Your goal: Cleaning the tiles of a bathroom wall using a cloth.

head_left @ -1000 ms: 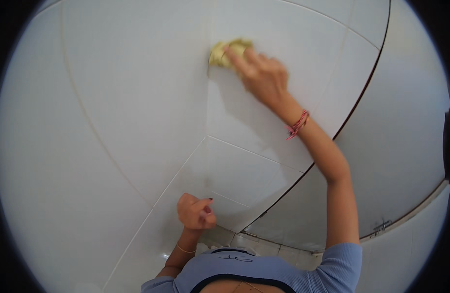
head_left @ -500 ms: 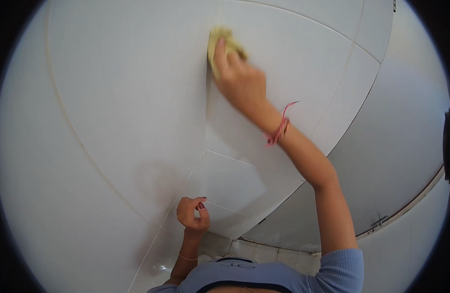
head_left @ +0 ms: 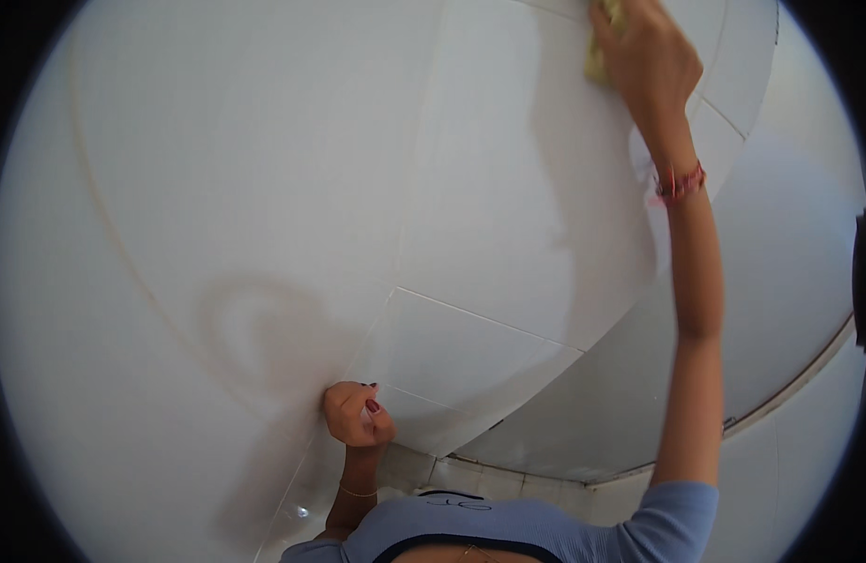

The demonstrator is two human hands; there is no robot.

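My right hand (head_left: 651, 58) reaches up to the upper right, its arm nearly straight. It grips a yellow cloth (head_left: 597, 66) against the white tiled wall (head_left: 489, 169); much of the cloth is hidden behind the fingers. Around that wrist is a red and pink thread bracelet (head_left: 679, 184). Low in the view, near the corner line where the wall faces meet, my left hand (head_left: 360, 413) is curled into a loose fist close to my chest. Nothing shows between its fingers.
A grey door panel (head_left: 630, 385) stands on the right, with a brownish strip (head_left: 789, 380) along its edge. Some dark object (head_left: 865, 281) sits at the far right rim. Floor tiles (head_left: 494, 479) show below, and shadows of my arms fall on the wall.
My right hand has swept the cloth from the wall's corner toward the upper right, and the arm has straightened. The left hand has shifted slightly left and down and curled tighter.
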